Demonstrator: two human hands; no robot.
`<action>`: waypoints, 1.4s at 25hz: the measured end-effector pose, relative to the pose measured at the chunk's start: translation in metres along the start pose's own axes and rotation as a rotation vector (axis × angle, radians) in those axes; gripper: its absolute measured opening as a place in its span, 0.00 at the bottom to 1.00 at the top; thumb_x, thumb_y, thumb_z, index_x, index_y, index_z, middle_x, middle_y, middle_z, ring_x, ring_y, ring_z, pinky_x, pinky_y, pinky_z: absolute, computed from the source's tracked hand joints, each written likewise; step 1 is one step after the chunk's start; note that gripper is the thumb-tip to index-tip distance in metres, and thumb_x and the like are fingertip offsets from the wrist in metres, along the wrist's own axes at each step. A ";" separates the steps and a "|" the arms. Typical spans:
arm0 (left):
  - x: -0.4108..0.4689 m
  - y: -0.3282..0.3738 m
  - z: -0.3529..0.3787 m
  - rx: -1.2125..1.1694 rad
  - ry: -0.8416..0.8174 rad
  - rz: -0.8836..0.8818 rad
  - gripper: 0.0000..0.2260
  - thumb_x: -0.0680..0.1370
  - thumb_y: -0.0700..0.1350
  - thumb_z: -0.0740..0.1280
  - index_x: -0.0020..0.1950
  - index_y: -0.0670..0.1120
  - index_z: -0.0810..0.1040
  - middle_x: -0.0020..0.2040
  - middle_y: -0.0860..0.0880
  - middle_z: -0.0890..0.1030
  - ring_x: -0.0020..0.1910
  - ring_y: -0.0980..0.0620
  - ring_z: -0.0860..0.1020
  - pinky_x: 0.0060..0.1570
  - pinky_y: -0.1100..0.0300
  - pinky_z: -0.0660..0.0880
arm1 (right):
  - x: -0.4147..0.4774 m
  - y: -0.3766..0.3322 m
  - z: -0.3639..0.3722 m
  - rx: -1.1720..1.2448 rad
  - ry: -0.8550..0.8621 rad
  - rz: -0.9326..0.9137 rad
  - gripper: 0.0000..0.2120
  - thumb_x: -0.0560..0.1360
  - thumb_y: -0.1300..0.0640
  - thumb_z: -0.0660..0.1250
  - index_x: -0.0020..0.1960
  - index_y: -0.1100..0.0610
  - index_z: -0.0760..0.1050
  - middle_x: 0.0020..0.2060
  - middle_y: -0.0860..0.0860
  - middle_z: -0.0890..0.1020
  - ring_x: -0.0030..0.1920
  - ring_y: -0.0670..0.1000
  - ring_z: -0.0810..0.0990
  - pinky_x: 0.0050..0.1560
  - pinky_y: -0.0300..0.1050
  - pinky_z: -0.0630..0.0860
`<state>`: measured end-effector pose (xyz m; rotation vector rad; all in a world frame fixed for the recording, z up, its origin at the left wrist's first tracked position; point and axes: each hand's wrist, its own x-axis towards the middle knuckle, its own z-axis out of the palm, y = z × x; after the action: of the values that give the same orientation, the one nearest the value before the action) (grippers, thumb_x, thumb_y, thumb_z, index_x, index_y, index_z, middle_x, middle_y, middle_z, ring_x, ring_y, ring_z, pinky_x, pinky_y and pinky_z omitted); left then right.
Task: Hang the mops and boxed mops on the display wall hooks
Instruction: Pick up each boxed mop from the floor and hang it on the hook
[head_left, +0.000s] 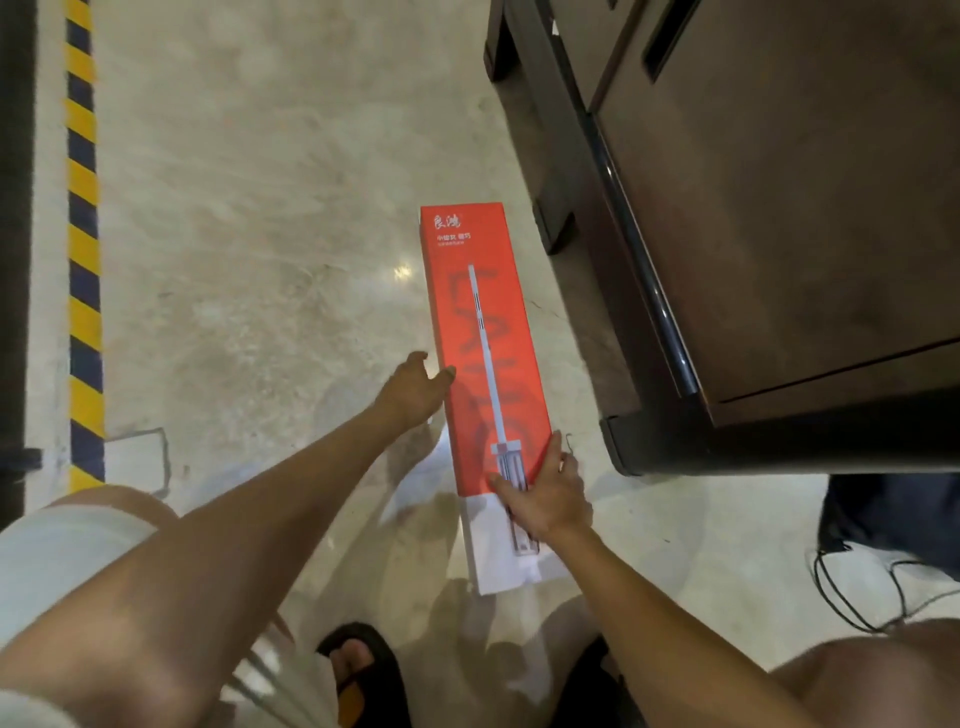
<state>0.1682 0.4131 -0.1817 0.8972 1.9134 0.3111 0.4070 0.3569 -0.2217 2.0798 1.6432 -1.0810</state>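
Item: box (485, 332), long, narrow, red with a white near end; one piece, printed with a picture of a mop.

Position: low in front of the person, over the floor (260, 234), between both hands; whether it rested on the floor or hung just above it could not be told.

Axis: long axis ran away from the person, far end leaning slightly left; the logo end pointed away, the white end pointed back toward the feet; printed face up.

Left hand (413, 392): clasped the left long edge about midway; thumb on the face, fingers hidden beneath.

Right hand (545, 493): gripped the right long edge near the white end; thumb laid across the face, fingers wrapped round the edge.

Surroundings: dark brown cabinet (779, 234) just right of the box, its corner and foot close beside the right edge; yellow-and-black stripe (83, 260) well apart on the left; black cable (852, 597) on the floor at lower right; a sandal (363, 670) below, near the white end.
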 end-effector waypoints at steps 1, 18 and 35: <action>0.004 -0.004 0.015 -0.087 -0.022 -0.087 0.30 0.85 0.58 0.61 0.77 0.34 0.68 0.72 0.34 0.75 0.69 0.37 0.77 0.65 0.52 0.72 | 0.010 -0.005 -0.009 0.168 0.035 -0.005 0.56 0.68 0.22 0.64 0.83 0.48 0.44 0.77 0.56 0.64 0.75 0.64 0.69 0.70 0.64 0.72; 0.041 -0.016 0.096 -0.863 0.052 -0.121 0.42 0.70 0.81 0.60 0.71 0.52 0.75 0.62 0.48 0.85 0.57 0.47 0.86 0.61 0.44 0.82 | 0.113 -0.056 -0.055 0.778 -0.093 -0.134 0.23 0.82 0.38 0.58 0.72 0.48 0.73 0.63 0.50 0.82 0.62 0.53 0.81 0.71 0.57 0.74; -0.238 0.143 -0.128 -0.792 0.159 -0.004 0.46 0.63 0.69 0.80 0.74 0.50 0.68 0.67 0.51 0.80 0.59 0.51 0.83 0.56 0.50 0.83 | -0.189 -0.151 -0.276 0.977 -0.163 -0.216 0.20 0.82 0.36 0.59 0.64 0.49 0.74 0.58 0.52 0.83 0.57 0.51 0.83 0.58 0.54 0.81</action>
<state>0.1872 0.3657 0.1202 0.3383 1.7002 1.0706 0.3591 0.4423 0.1322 2.2086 1.4060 -2.4176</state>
